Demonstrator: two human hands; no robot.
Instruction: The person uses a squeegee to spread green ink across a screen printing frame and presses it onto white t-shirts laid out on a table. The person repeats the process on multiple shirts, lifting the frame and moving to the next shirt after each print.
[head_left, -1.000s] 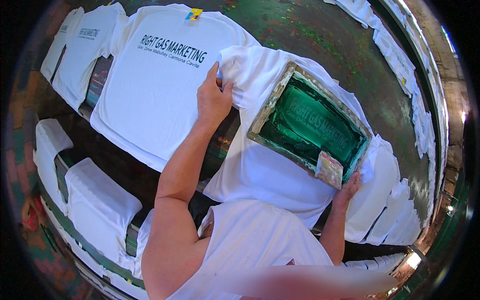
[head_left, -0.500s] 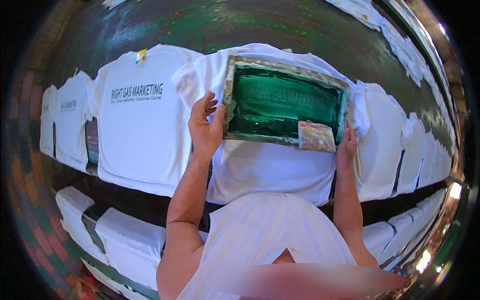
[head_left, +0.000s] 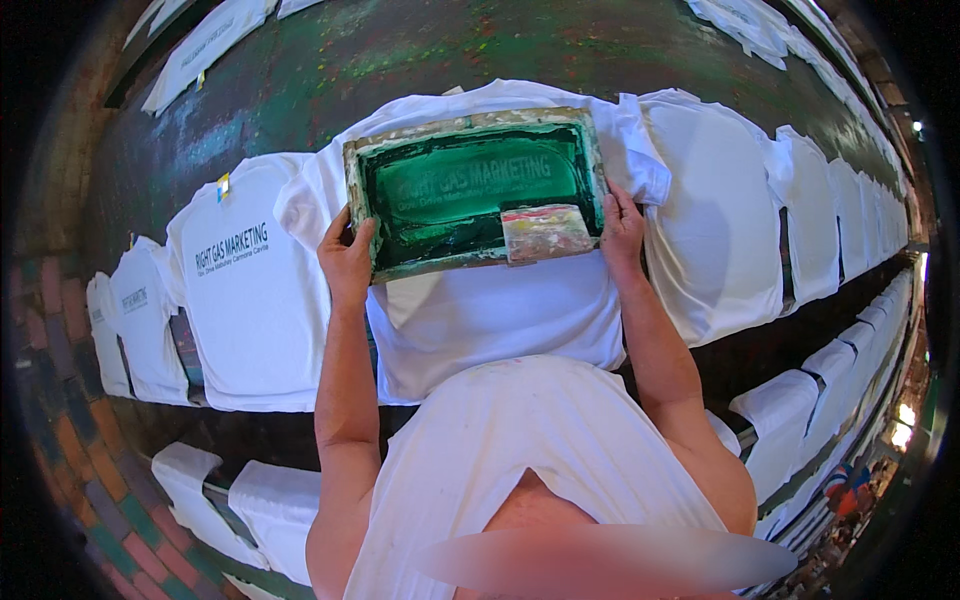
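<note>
A long green-stained table (head_left: 300, 70) runs across the scene from left to right, with white T-shirts laid flat along its near edge. A second row of white shirts (head_left: 260, 500) sits on a lower level, nearer the person. On the table, the middle shirt (head_left: 500, 320) lies directly ahead of the person, and a wooden-framed printing screen (head_left: 470, 190) rests flat on its chest, mesh coated in green ink. Just to its left lies a printed shirt (head_left: 250, 300) bearing dark lettering; to its right lies a plain shirt (head_left: 715, 230). Inside the frame, at its near right corner, a paint-smeared squeegee (head_left: 545, 232) rests on the mesh. The left hand (head_left: 347, 262) grips the frame's near left corner, fingers curled over the wood. The right hand (head_left: 622, 232) holds the frame's right side, fingers wrapped up along the edge, close beside the squeegee.
</note>
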